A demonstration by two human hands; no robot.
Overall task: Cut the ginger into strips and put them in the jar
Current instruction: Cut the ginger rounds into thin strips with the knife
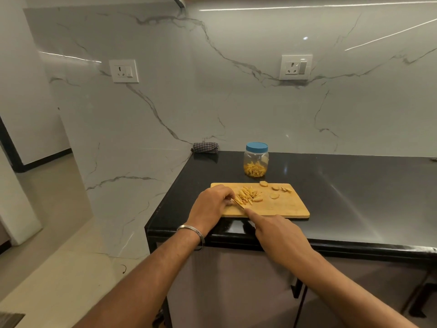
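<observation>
The left hand [214,203] pinches ginger strips [246,196] on the cutting board [283,207]; the right hand [279,235] grips a knife [238,203], forefinger extended.

We see soft, dimmish indoor light from above. Thin glare streaks cross the glossy marble wall [236,91] at 12 and 2 o'clock; countertop [354,185] sheen at 3. Wide-angle bending at edges; slight overall softness.

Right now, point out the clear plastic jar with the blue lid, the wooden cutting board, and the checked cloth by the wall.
clear plastic jar with the blue lid [256,162], head view, on its transparent side wall.
wooden cutting board [283,205], head view, on a bare patch.
checked cloth [205,147], head view, on its folded middle.
</observation>
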